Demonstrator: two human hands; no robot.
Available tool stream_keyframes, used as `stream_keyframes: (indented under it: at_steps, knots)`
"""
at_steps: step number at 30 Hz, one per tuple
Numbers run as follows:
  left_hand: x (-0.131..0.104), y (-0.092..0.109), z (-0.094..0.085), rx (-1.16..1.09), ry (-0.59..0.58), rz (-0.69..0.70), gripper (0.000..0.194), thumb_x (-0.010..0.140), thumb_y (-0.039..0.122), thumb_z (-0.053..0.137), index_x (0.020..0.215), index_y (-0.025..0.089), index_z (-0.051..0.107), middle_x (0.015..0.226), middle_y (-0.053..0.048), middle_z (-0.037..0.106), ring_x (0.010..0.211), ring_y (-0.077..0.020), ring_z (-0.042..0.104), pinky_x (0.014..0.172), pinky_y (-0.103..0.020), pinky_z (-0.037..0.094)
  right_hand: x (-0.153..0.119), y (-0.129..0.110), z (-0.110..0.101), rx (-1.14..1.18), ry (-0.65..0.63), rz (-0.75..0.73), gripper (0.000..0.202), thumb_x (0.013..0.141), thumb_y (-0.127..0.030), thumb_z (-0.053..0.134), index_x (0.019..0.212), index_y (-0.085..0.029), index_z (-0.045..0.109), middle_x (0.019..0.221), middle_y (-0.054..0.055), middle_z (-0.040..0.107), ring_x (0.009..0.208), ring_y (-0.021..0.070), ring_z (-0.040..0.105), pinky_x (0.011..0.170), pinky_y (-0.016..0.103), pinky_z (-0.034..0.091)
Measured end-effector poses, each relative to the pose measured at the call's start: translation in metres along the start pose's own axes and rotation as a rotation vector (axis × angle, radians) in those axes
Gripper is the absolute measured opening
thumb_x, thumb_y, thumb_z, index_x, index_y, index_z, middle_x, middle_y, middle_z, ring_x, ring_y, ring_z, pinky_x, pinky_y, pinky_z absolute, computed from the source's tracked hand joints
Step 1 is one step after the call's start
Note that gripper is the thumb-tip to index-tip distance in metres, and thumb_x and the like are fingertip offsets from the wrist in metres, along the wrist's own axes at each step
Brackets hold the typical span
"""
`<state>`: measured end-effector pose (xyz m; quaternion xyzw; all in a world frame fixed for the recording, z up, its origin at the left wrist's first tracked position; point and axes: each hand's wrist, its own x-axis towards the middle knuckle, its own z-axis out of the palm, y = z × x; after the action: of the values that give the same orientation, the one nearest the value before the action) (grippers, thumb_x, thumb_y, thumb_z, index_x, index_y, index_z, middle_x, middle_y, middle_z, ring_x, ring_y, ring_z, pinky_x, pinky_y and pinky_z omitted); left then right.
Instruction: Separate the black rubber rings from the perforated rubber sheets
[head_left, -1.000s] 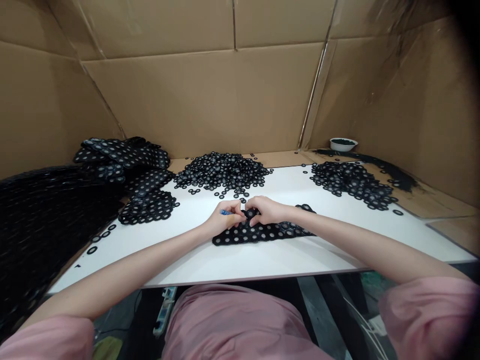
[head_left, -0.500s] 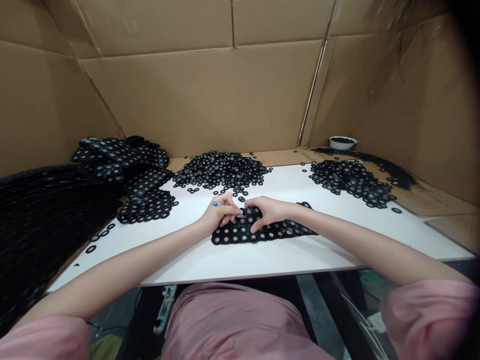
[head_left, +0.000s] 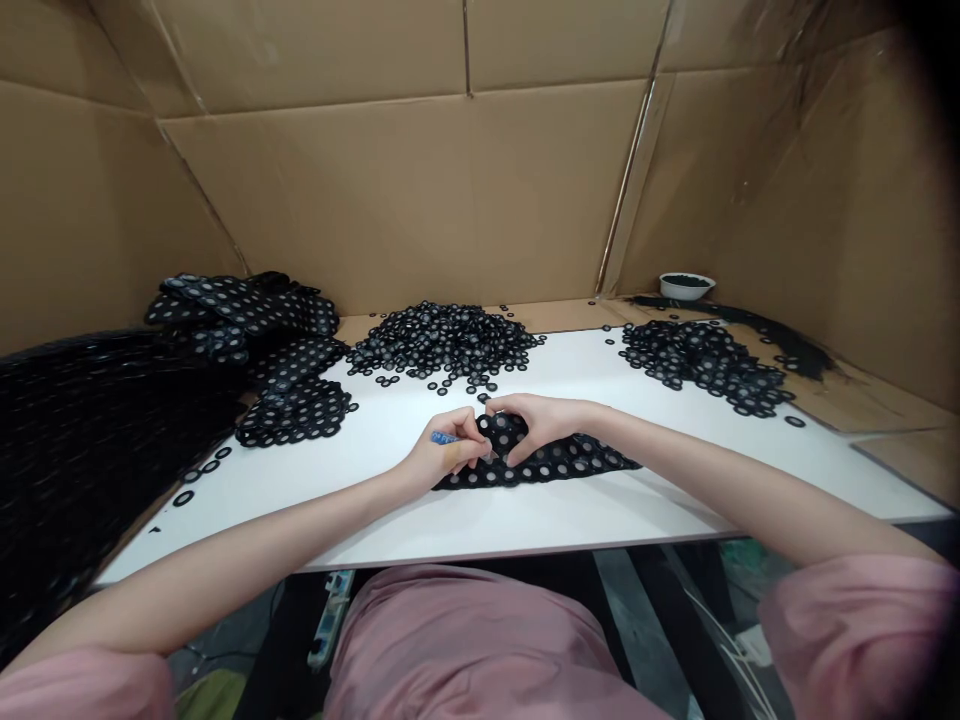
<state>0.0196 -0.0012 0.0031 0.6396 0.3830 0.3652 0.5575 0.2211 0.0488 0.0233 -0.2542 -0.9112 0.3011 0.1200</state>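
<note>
Near the front of the white board lies a black mesh piece (head_left: 555, 470) made of joined rings with pale round holes. My left hand (head_left: 450, 448) is closed around a thin tool with a blue handle (head_left: 444, 438), its tip end at the left part of the piece. My right hand (head_left: 538, 420) curves over the upper edge of the same piece, thumb on its face and fingers behind, gripping it. Fingertips hide the exact spot where the tool meets the rings.
A heap of loose black rings (head_left: 450, 340) is at the back middle, another heap (head_left: 705, 365) at the right. Folded ring mesh (head_left: 292, 400) and a big black pile (head_left: 97, 450) fill the left. A white bowl (head_left: 685, 288) stands back right, by cardboard walls (head_left: 375, 200).
My left hand and the blue tool have moved slightly down, now covering more of the piece's left end. My right hand has shifted only a little and still holds the piece.
</note>
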Motion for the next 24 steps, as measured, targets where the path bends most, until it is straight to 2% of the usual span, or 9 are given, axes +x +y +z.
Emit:
stream_keyframes:
  at_steps: [4,8,14,24]
  knots:
    - [-0.0015,0.0006,0.0009,0.018,0.000,0.004,0.026,0.069,0.026,0.067,0.064,0.016,0.044,0.055,0.003,0.058,0.042,-0.0049,0.042,0.037,-0.015,0.026,-0.0007,-0.0001,0.0006,0.021,0.014,0.017,0.055,0.058,-0.034,0.079,0.104,-0.018,0.052,0.106,0.005,0.057,0.096,0.0210,0.052,0.085,0.030,0.042]
    - [-0.0021,0.0015,-0.0002,0.048,-0.027,0.003,0.025,0.070,0.025,0.067,0.064,0.015,0.045,0.052,0.004,0.055,0.038,-0.0039,0.039,0.037,-0.015,0.026,-0.0017,-0.0034,0.0000,0.027,0.018,0.027,0.055,0.059,-0.034,0.078,0.104,-0.018,0.053,0.106,0.005,0.057,0.098,0.0215,0.052,0.086,0.030,0.042]
    - [0.0007,0.0052,-0.0013,0.028,-0.077,-0.008,0.025,0.069,0.026,0.067,0.063,0.016,0.045,0.047,0.005,0.052,0.033,-0.0032,0.036,0.034,-0.016,0.022,-0.0010,-0.0067,-0.0002,0.022,0.021,0.001,0.045,0.060,-0.032,0.077,0.096,-0.018,0.054,0.097,0.002,0.058,0.091,0.0195,0.052,0.081,0.028,0.042]
    - [0.0033,0.0045,0.0021,0.072,-0.162,-0.043,0.026,0.067,0.024,0.069,0.060,0.015,0.046,0.046,0.005,0.050,0.031,-0.0027,0.035,0.031,-0.016,0.022,-0.0013,-0.0063,0.0002,0.045,0.031,-0.070,0.039,0.060,-0.029,0.076,0.089,-0.017,0.053,0.087,-0.001,0.055,0.082,0.0162,0.051,0.073,0.025,0.040]
